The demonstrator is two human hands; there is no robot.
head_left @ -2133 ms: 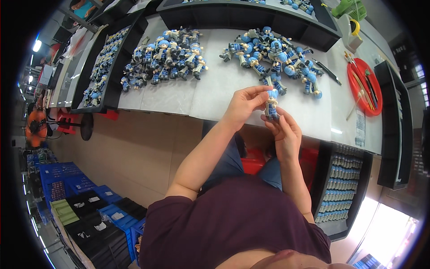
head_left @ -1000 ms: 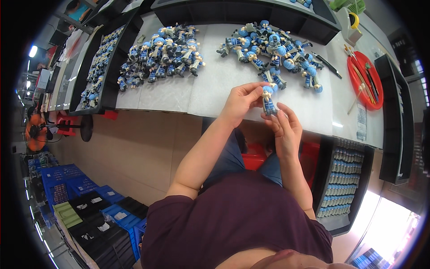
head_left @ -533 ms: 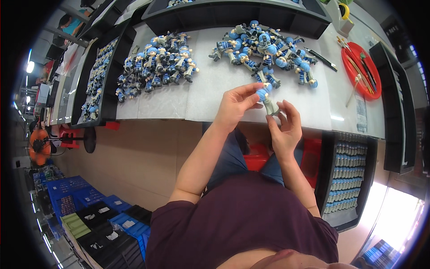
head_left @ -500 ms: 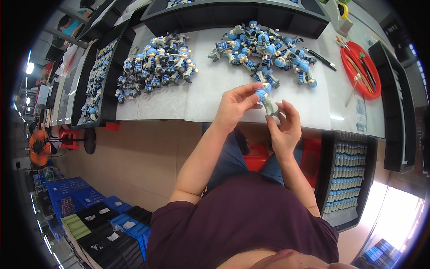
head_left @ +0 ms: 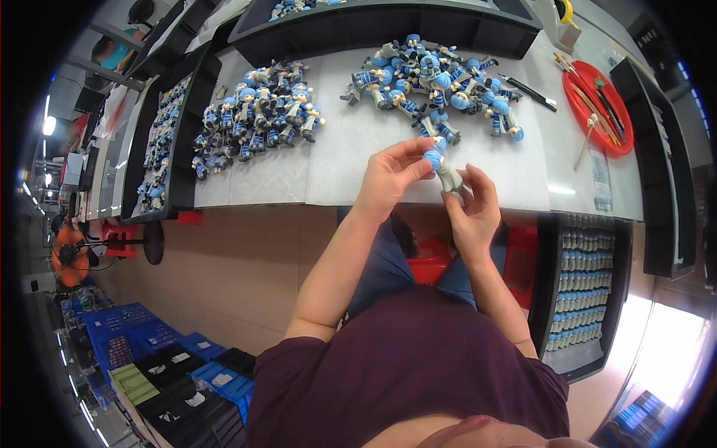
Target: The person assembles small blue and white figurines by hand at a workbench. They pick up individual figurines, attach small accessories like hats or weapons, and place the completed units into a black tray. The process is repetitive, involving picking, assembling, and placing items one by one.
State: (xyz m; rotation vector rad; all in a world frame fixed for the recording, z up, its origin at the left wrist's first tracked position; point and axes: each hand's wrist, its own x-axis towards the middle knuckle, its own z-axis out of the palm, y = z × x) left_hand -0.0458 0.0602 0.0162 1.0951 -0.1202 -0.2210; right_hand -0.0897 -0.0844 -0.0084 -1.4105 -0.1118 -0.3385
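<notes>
A small figurine (head_left: 449, 178) with a blue head and a pale grey body is held between my two hands just over the table's near edge. The thumb and fingers of my left hand (head_left: 387, 178) pinch it at the blue head. At its pale lower end, the thumb and fingertips of my right hand (head_left: 476, 210) close round it. Just beyond lies a loose pile of similar figurines (head_left: 441, 82) with blue hair and blue-and-dark clothes. Another heap of figurines (head_left: 258, 116) rests farther left on the white table sheet (head_left: 336, 164).
A black tray (head_left: 388, 33) stands along the back, and another black tray (head_left: 196, 134) of figurines at left. At right are a black pen (head_left: 532, 94) and a red plate (head_left: 626, 123) with brushes. A black tray (head_left: 547, 299) with rows of pale figurines sits below right.
The surroundings have shifted slightly in the picture. Both hands keep their hold on the figurine, which has barely moved.
</notes>
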